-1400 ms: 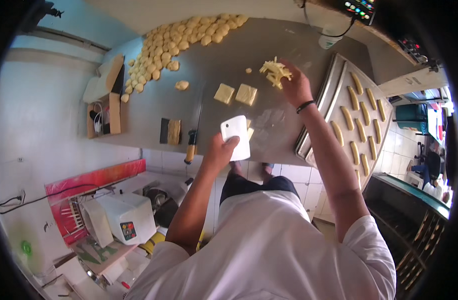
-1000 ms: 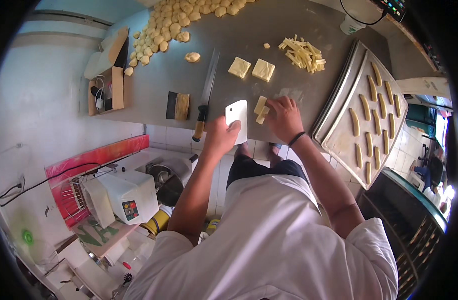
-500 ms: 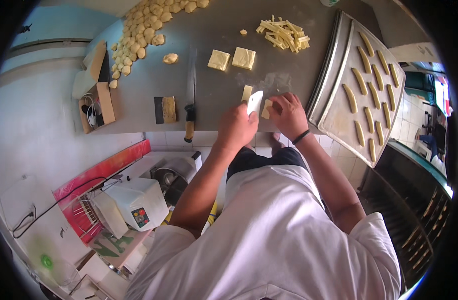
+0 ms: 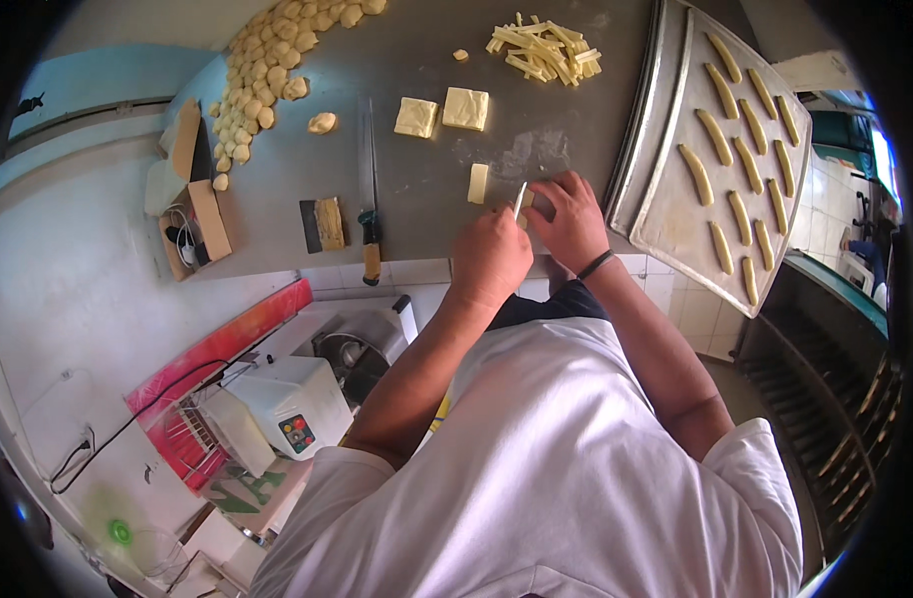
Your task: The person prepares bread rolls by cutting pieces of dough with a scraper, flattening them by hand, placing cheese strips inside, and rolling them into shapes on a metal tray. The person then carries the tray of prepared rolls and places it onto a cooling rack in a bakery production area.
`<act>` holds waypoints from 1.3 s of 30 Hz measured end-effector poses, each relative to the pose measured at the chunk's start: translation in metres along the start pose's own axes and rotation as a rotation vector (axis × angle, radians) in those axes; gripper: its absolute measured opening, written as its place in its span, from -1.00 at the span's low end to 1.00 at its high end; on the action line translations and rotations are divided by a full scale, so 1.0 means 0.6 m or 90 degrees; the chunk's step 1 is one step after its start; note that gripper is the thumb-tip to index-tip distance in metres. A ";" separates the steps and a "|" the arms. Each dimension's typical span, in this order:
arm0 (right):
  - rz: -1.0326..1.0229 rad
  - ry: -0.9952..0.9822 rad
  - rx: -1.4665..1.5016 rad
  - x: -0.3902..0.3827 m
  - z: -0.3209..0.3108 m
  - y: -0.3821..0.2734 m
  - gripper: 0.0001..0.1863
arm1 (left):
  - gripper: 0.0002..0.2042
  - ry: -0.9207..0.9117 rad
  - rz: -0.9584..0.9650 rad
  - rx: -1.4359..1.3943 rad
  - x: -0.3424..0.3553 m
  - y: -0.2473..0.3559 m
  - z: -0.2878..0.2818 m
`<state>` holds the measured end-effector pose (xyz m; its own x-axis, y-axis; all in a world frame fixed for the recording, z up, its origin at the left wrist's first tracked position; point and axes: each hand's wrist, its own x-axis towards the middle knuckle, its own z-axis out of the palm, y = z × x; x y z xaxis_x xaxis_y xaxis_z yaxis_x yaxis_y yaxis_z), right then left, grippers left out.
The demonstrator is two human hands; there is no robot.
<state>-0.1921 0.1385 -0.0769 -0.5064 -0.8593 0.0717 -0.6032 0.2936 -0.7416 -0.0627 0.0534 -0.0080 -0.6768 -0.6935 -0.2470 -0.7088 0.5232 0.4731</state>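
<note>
My left hand (image 4: 493,254) is closed around a white flat scraper (image 4: 520,199), which stands edge-on against a small pale yellow piece (image 4: 527,201), cheese by its look. Bent fingers of my right hand (image 4: 573,227) grip that same piece from its right side and hide part of it. Just left of the scraper lies a narrow pale yellow slab (image 4: 478,183). Farther back rest two square pale yellow blocks, the left block (image 4: 416,117) and the right block (image 4: 465,109). A heap of pale yellow sticks (image 4: 548,52) lies beyond them.
A long knife (image 4: 370,239) and a wood-handled scraper (image 4: 329,223) lie left on the metal table (image 4: 416,184). Many dough balls (image 4: 267,80) cover the far left. Rolled dough strips (image 4: 709,135) sit on a tray (image 4: 665,189) at right. An open cardboard box (image 4: 209,221) stands at the left edge.
The scraper has turned from showing its broad face to nearly edge-on and shifted right toward the piece at my right hand. My left hand moved right with it, leaving the narrow slab uncovered.
</note>
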 end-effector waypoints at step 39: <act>-0.026 -0.001 0.017 -0.011 -0.004 0.014 -0.64 | -0.80 -0.049 -0.004 -0.036 0.008 -0.016 -0.001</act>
<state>-0.1952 0.1476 -0.0819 -0.4812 -0.8708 0.1011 -0.6068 0.2476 -0.7553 -0.0589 0.0447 -0.0130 -0.6866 -0.6559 -0.3136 -0.7028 0.4883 0.5173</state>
